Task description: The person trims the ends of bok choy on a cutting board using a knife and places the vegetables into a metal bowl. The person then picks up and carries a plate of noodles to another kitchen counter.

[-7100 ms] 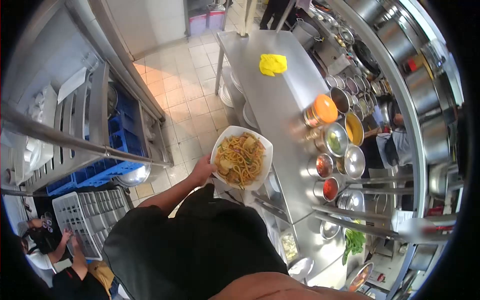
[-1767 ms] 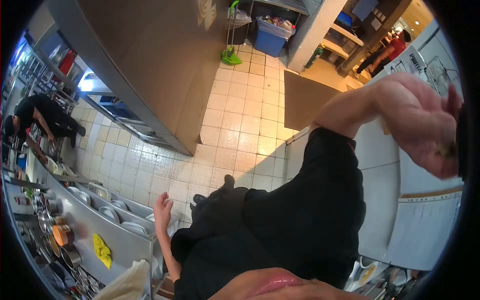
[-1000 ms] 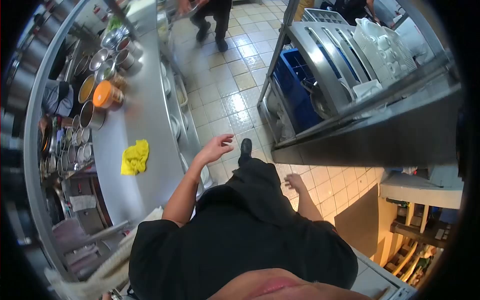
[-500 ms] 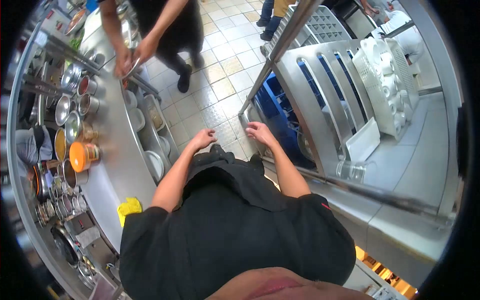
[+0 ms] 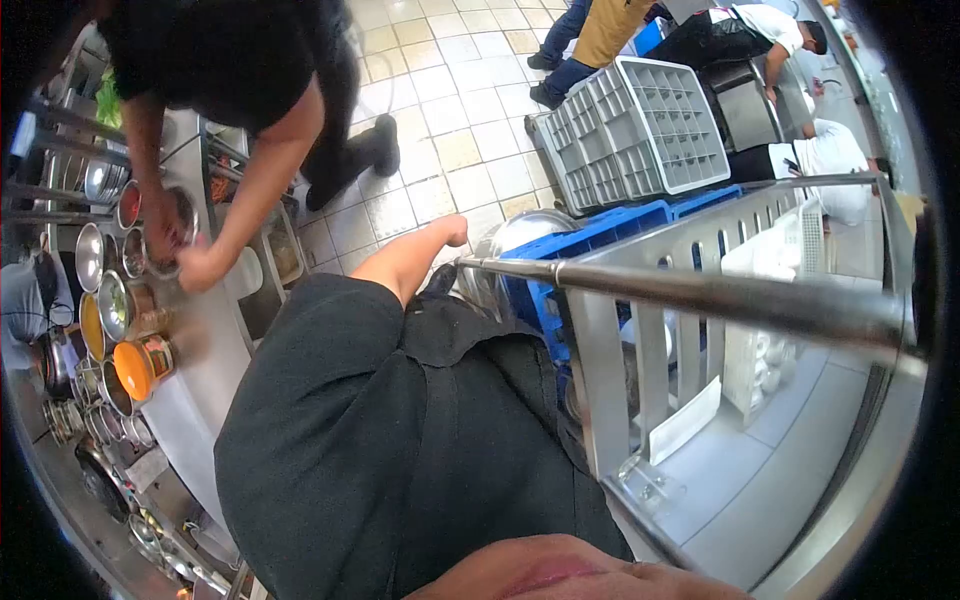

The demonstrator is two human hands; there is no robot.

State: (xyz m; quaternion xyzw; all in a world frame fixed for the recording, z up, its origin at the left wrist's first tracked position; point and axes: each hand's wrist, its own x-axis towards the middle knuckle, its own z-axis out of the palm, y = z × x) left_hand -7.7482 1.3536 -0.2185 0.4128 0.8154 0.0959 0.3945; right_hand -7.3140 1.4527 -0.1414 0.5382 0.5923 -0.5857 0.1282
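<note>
My left hand (image 5: 455,230) reaches forward over the tiled floor, its fingers curled in, with no object showing in it. It is near the end of a steel rail (image 5: 515,267) and a round metal lid or bowl (image 5: 530,232); whether it touches either I cannot tell. My right hand is out of sight, on the side of the steel rack (image 5: 600,380). A blue crate (image 5: 600,232) stands just beyond the rail.
At left, a co-worker's hands (image 5: 185,255) work over a steel counter (image 5: 215,350) holding metal bowls and an orange-lidded tub (image 5: 135,370). A grey divided crate (image 5: 650,125) stands ahead. The rack holds a white tray (image 5: 685,420). Other people are at the back right.
My body has turned and moved forward along the rack. My left hand has closed and extended ahead; my right hand has left the view. The co-worker now appears closer, bent over the counter.
</note>
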